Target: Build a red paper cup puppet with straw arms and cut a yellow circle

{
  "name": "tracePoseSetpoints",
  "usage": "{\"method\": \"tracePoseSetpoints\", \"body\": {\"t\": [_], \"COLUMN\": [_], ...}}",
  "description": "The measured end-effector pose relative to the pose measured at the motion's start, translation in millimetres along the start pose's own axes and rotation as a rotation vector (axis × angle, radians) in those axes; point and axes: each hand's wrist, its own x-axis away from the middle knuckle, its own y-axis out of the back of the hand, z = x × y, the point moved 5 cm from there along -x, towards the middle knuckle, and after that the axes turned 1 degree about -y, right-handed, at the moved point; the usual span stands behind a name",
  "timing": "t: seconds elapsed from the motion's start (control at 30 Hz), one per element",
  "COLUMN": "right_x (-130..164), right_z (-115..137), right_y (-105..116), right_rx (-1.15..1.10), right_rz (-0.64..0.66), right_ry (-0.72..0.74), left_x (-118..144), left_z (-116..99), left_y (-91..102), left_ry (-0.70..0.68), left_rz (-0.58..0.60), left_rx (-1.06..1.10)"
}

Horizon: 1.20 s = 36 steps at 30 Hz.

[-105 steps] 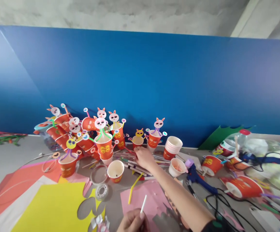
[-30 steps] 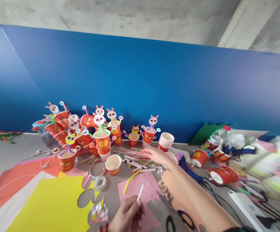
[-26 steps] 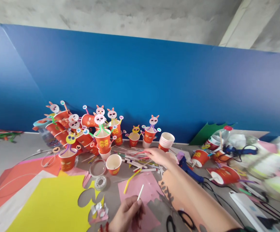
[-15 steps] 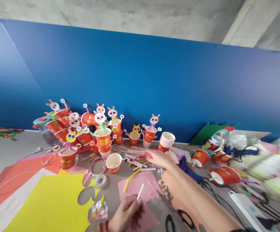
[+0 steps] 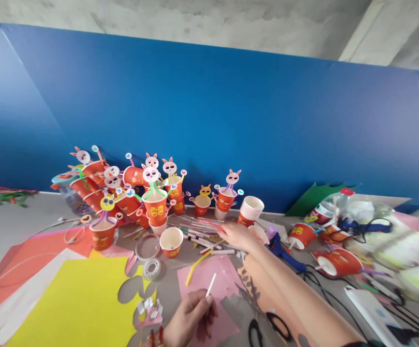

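In my left hand [image 5: 193, 315], low in the middle, a thin white stick [image 5: 211, 284] is pinched with its tip pointing up. Pink paper [image 5: 214, 272] lies beneath and behind that hand. My right hand [image 5: 236, 236] reaches across to a pile of markers and thin sticks [image 5: 196, 236], its fingers closed at a thin red strip [image 5: 211, 224]; its fingertips are partly hidden. Scissors [image 5: 256, 306] with black handles lie beneath my right forearm. A yellow strip [image 5: 196, 267] rests on the pink paper.
Red paper cups with animal faces [image 5: 155, 207] crowd the left back. Nearer stand a plain cup [image 5: 171, 243] and a tape roll [image 5: 152, 269]; yellow paper [image 5: 75, 303] covers the front left. At right are a blue glue gun [image 5: 287, 255], tipped cups [image 5: 339, 262] and a white power strip [image 5: 371, 313].
The red strip at my right fingers has swung from pointing down-left to up-left, with the hand still over the pile. My left hand keeps the white stick in nearly the same place.
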Motion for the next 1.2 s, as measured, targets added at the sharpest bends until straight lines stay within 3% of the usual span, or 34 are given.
{"method": "tracePoseSetpoints", "body": {"t": [0.27, 0.33, 0.47, 0.53, 0.63, 0.8, 0.97, 1.1, 1.2], "right_x": [11, 20, 37, 35, 21, 12, 53, 92, 103], "right_z": [14, 23, 44, 47, 40, 29, 38, 35, 16], "right_y": [7, -4, -46, -64, -75, -68, -68, -72, -67], "right_rx": [-0.212, -0.335, -0.626, -0.753, -0.906, -1.076, -1.243, -1.333, -1.35], "right_rz": [-0.033, 0.021, 0.264, 0.306, 0.234, 0.124, 0.129, 0.101, -0.054], "right_ry": [0.079, 0.113, 0.194, 0.175, 0.099, 0.025, -0.032, -0.135, -0.219], "left_x": [1, 2, 3, 3, 5, 7, 8, 9, 10], "left_z": [-1, -1, -1, -2, -4, -11, -10, -11, -11], "left_y": [-1.3, -1.6, -2.1, -3.2, -6.0, -8.6, -7.6, -8.8, -9.3], "left_ry": [0.002, 0.007, 0.007, 0.009, 0.032, 0.075, 0.19, 0.159, 0.157], "left_rz": [0.011, 0.018, 0.013, 0.012, 0.034, 0.098, 0.094, 0.078, 0.079], "left_rx": [0.008, 0.002, -0.031, -0.042, -0.066, -0.192, -0.124, -0.11, -0.131]}}
